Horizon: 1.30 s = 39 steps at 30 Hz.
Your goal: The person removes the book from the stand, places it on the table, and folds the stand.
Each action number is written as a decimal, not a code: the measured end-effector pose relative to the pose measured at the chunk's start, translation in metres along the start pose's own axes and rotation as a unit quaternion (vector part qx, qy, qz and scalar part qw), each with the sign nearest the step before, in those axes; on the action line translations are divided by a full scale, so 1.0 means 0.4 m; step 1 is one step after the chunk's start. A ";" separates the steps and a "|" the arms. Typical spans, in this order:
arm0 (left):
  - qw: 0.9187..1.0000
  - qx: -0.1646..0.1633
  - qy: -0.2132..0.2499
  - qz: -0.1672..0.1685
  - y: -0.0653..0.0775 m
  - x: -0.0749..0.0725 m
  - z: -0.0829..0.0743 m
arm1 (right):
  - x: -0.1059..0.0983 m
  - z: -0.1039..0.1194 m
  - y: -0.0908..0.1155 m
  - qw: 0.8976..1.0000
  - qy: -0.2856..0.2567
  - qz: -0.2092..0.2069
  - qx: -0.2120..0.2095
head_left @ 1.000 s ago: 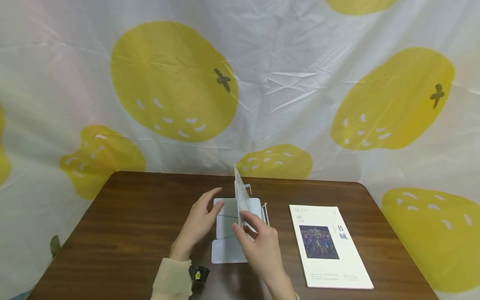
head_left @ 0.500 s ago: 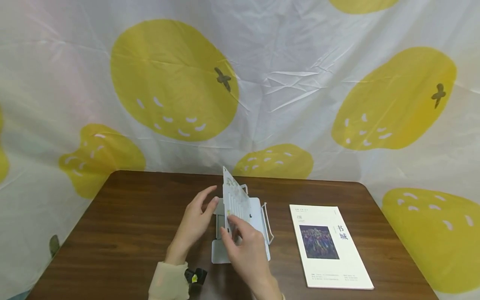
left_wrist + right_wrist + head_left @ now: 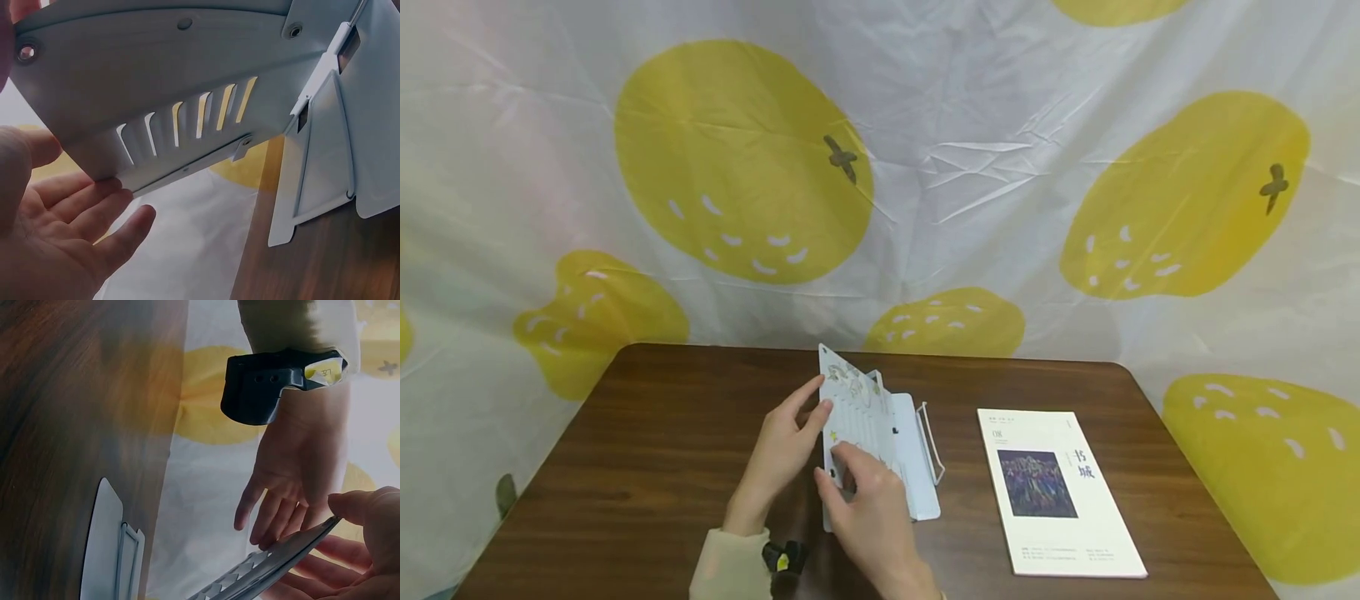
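A light blue-white metal book stand stands on the table, its slotted panel raised at a slant and leaning left. My right hand pinches the panel's near edge between thumb and fingers; the right wrist view shows that hand from the side. At the panel's left edge is my left hand, its fingers fairly straight. In the left wrist view the left hand's fingertips touch the panel's corner from beneath. Wire arms stick out on the stand's right side.
A white magazine with a dark picture lies flat to the right of the stand. Brown wood table spreads around them. Behind its far edge hangs a white cloth printed with yellow fruit.
My right hand has moved left, swinging the slotted panel from near upright over to the left. The left hand has shifted slightly left and now meets the panel's edge.
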<state>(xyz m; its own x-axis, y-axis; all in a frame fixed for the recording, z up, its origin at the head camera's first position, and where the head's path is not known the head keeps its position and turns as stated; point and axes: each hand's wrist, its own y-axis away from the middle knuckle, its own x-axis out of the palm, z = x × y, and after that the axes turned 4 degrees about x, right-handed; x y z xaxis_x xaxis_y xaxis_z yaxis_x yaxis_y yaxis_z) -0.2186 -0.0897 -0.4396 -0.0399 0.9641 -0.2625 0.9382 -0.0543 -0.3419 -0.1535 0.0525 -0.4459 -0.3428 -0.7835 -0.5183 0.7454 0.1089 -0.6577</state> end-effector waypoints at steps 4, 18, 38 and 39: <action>1.000 0.004 0.008 0.000 0.002 -0.007 0.001 | 0.005 0.002 0.002 1.000 0.000 0.004 0.005; 1.000 -0.020 -0.004 -0.005 0.001 -0.017 0.016 | 0.023 0.007 0.005 0.999 0.019 0.016 0.023; 0.995 -0.055 0.080 -0.029 0.015 -0.036 0.055 | -0.032 -0.025 -0.019 0.985 -0.076 0.120 0.097; 0.995 -0.056 0.078 -0.030 0.016 -0.036 0.056 | -0.037 -0.029 -0.022 0.985 -0.075 0.117 0.101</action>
<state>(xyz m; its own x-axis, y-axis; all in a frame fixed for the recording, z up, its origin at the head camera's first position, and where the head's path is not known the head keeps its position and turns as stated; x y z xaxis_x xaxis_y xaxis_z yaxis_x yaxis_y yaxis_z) -0.2197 -0.1096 -0.4581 -0.0506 0.9938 -0.0985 0.9684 0.0248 -0.2480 -0.1616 0.0704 -0.4389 -0.0711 -0.8345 -0.5464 0.8978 0.1851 -0.3996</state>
